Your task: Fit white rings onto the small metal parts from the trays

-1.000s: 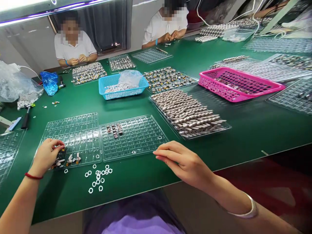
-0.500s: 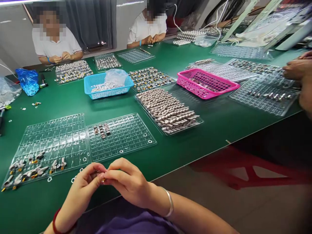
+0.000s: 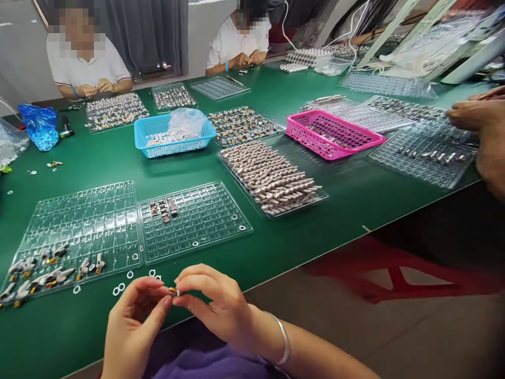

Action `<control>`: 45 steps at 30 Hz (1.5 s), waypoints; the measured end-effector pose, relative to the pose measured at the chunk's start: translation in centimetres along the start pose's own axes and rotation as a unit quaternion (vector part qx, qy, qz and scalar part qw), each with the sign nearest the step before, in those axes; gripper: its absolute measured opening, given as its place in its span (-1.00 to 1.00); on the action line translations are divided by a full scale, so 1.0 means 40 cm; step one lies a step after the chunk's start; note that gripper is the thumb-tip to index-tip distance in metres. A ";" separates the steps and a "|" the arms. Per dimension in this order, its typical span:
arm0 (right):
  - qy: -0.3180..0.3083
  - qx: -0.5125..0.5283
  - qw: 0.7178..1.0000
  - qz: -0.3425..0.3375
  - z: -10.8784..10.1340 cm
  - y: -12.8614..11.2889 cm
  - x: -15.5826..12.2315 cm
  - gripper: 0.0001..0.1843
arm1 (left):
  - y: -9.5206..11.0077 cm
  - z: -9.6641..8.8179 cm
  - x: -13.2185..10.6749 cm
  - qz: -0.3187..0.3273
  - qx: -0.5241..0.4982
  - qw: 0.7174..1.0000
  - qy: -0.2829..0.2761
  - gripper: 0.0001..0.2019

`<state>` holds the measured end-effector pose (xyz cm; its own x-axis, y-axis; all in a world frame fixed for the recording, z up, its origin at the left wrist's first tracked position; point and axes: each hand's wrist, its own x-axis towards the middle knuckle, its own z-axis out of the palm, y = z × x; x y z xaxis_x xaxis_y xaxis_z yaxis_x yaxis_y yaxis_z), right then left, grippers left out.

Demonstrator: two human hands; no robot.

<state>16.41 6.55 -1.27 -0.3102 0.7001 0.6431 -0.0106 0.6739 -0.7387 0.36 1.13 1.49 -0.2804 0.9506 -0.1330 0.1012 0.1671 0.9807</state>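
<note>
My left hand (image 3: 132, 323) and my right hand (image 3: 216, 305) meet at the table's near edge, both pinching one small part (image 3: 173, 291) between their fingertips. Just beyond them lie several white rings (image 3: 118, 288) on the green mat. Past the rings sit two clear compartment trays: the left tray (image 3: 79, 226) holds several small white-and-orange parts at its near left corner, the right tray (image 3: 195, 218) holds a few dark parts near its far left corner.
A tray of grey parts (image 3: 272, 179), a blue basket (image 3: 173, 134) and a pink basket (image 3: 335, 134) stand farther back. Two people in white shirts work at the far side. Another person's hand (image 3: 479, 113) reaches over trays at the right edge.
A second ago my left hand was on the left tray and my right hand lay flat by the right tray. Both came together near my body, pinching a small part. The view swung right.
</note>
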 end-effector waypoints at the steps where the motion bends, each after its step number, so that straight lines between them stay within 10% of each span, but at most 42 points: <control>1: -0.004 -0.004 1.000 0.009 0.000 -0.003 -0.002 -0.88 | -0.002 0.003 -0.008 0.029 0.029 0.999 0.028 -0.81; 13: -0.068 -0.150 0.986 -0.034 0.001 -0.029 -0.002 -0.83 | -0.027 0.002 -0.038 0.246 0.267 0.929 0.074 -0.84; 24: -0.030 -0.009 0.991 0.128 -0.004 -0.029 0.008 -0.89 | -0.022 0.003 -0.014 0.359 0.291 0.887 0.001 -0.70; 35: -0.052 -0.067 0.992 0.092 0.008 -0.035 0.003 -0.92 | -0.050 -0.005 -0.020 0.471 0.269 0.839 0.036 -0.68; 39: -0.053 -0.038 0.994 0.086 0.000 -0.042 0.008 -0.91 | -0.049 -0.008 -0.028 0.419 0.226 0.879 0.017 -0.67; 45: -0.076 0.032 0.995 0.055 -0.022 -0.044 0.016 -0.92 | -0.020 -0.027 -0.014 0.167 0.069 0.978 -0.100 -0.88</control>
<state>17.07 6.01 0.59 -0.4531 0.7214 0.5237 -0.0287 0.5754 -0.8174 -0.58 0.19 0.93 -0.0193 0.9879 0.1536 0.2865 -0.1417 0.9475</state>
